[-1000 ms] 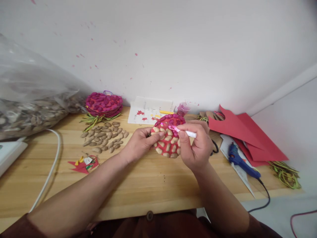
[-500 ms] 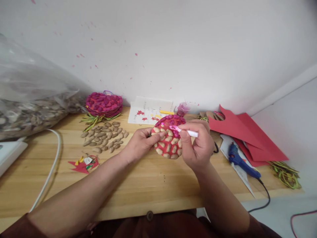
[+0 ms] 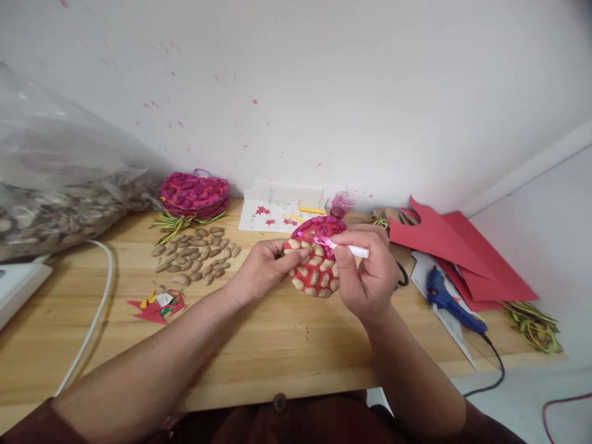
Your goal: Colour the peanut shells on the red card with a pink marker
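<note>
Nearest to you, your forearms (image 3: 157, 364) are reaching over the wooden table (image 3: 259, 351). At the left, paper scraps (image 3: 155, 308) are lying in a small pile; at the right, a blue glue gun (image 3: 456, 308) is resting with its cable trailing off the edge. Further in, your left hand (image 3: 266, 268) is gripping the red disc (image 3: 314, 266) by its left edge, thumb on the face, holding it above the middle of the table. Your right hand (image 3: 365, 268) is pinching a white-handled brush (image 3: 358, 251) between thumb and fingers; its pink tip seems to be touching the disc's upper part, though blur is making the contact hard to confirm. Pale peanuts are covering the disc's lower part, and magenta ones are lining its upper rim. To the left, loose peanuts (image 3: 192, 254) are spreading over the table; to the right, red paper (image 3: 453, 246) is lying in overlapping pieces. Toward the back, a magenta stack (image 3: 194, 191), a white sheet (image 3: 252, 209) and a small cup (image 3: 340, 208) are lining up before the pink-spattered wall (image 3: 324, 92).
</note>
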Demonstrator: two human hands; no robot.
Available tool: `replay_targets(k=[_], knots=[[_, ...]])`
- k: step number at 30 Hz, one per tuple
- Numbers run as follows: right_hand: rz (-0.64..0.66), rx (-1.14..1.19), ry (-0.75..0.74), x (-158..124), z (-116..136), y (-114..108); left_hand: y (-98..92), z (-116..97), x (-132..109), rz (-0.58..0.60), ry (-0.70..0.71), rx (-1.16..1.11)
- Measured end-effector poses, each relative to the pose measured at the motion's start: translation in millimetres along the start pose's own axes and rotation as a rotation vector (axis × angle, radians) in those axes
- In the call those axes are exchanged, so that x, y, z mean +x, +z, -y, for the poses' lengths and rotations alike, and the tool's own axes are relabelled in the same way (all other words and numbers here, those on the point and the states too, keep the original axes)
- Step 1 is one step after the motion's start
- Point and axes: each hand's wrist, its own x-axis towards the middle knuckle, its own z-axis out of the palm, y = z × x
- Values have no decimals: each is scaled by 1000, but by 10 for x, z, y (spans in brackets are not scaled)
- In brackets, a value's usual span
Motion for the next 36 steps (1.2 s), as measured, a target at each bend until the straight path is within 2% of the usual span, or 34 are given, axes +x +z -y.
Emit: replay_targets(k=[6, 21, 27, 32, 36], knots=[[-41, -38, 15, 11, -26, -1, 6, -16, -11, 0, -16, 5], [17, -22, -5, -6, 2, -2, 6, -10, -10, 4, -11, -45], [-38, -28, 8, -2, -30, -2, 12, -5, -13, 6, -44, -70], [23, -12, 6, -3, -3, -10, 36, -11, -6, 18, -69, -140], [17, -26, 12, 6, 18, -1, 12, 14, -1, 23, -66, -132]])
